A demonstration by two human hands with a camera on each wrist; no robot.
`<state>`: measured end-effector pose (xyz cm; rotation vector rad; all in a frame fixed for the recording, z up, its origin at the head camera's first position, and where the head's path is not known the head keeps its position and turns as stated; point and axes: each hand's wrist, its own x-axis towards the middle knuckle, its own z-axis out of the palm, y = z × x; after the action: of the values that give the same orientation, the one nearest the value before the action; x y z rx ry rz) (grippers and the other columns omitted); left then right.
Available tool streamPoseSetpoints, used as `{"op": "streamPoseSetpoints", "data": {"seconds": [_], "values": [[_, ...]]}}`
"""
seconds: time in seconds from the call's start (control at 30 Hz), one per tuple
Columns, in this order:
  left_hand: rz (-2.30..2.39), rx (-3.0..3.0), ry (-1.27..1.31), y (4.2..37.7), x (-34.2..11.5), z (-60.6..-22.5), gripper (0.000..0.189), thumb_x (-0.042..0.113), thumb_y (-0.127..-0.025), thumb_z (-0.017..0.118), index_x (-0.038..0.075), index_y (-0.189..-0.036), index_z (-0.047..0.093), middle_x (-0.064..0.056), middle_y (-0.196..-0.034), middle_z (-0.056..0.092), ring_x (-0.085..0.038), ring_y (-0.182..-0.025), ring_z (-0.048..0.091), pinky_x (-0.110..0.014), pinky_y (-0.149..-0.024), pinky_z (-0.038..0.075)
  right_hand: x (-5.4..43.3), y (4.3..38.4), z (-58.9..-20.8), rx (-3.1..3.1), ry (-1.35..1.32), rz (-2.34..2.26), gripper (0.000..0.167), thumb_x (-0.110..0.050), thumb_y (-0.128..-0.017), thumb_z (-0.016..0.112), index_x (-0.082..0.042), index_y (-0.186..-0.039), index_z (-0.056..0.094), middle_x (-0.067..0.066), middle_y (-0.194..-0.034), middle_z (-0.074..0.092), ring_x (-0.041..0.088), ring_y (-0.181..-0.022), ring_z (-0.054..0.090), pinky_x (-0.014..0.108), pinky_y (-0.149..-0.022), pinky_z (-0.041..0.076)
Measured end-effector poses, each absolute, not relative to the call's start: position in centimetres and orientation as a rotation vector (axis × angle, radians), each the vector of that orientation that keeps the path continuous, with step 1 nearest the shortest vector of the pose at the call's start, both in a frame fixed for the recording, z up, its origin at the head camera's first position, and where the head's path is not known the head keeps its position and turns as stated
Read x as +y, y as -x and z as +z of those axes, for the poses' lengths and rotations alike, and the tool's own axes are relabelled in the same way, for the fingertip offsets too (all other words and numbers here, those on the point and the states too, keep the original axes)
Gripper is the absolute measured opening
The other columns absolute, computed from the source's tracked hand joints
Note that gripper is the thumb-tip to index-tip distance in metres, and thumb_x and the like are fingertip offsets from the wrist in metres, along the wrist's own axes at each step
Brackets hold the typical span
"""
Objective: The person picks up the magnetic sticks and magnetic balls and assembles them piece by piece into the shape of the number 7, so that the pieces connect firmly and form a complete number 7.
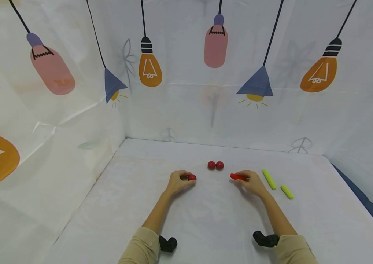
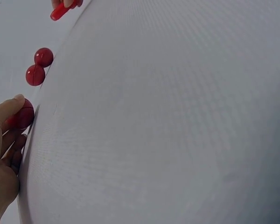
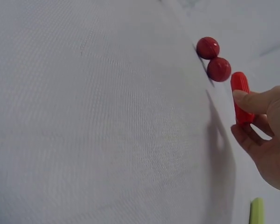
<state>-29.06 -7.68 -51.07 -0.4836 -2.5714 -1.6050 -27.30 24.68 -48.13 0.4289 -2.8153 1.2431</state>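
Observation:
My left hand (image 1: pixel 178 182) pinches a glossy dark red ball (image 1: pixel 191 177) between thumb and fingers, low at the white tabletop. In the left wrist view a fine seam runs across that ball (image 2: pixel 23 115). To the right, my right hand (image 1: pixel 252 182) grips a short bright red stick (image 1: pixel 236 176) with a rounded end. Ridges along the stick (image 3: pixel 239 84) show in the right wrist view, where the hand's shadow falls on the table. Beyond and between the hands, two more red balls (image 1: pixel 215 165) sit side by side, touching.
Two yellow-green sticks, a longer one (image 1: pixel 269 179) and a shorter one (image 1: pixel 287 191), lie right of my right hand. White sheeting (image 1: pixel 186 110) printed with lamps hangs behind the table (image 1: pixel 206 220) and along its left side. A black device (image 1: pixel 265 239) is at each wrist.

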Motion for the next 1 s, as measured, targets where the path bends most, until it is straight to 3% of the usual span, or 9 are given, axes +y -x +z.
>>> {"op": "streamPoseSetpoints", "data": {"seconds": [0.43,1.0], "values": [[-1.624,-2.587,0.471,29.0,-7.7,-50.9,0.033,0.020,-0.077,0.078,0.002,-0.103,0.070,-0.009,-0.097,0.069,-0.020,-0.090,0.062,-0.032,-0.080,0.051,23.1,27.7,-47.6,-2.867,-0.375,1.308,0.030,-0.002,-0.085,0.063,0.002,-0.115,0.063,0.018,-0.112,0.061,0.033,-0.101,0.055,0.048,-0.089,0.048],[-1.616,-2.564,0.483,29.0,-7.7,-50.9,0.032,0.019,-0.076,0.078,0.001,-0.101,0.070,-0.010,-0.093,0.069,-0.020,-0.085,0.060,-0.030,-0.076,0.048,21.5,28.5,-47.8,-2.824,-0.503,1.320,0.029,-0.004,-0.085,0.065,0.002,-0.114,0.063,0.017,-0.110,0.062,0.030,-0.099,0.055,0.047,-0.088,0.048]]}}
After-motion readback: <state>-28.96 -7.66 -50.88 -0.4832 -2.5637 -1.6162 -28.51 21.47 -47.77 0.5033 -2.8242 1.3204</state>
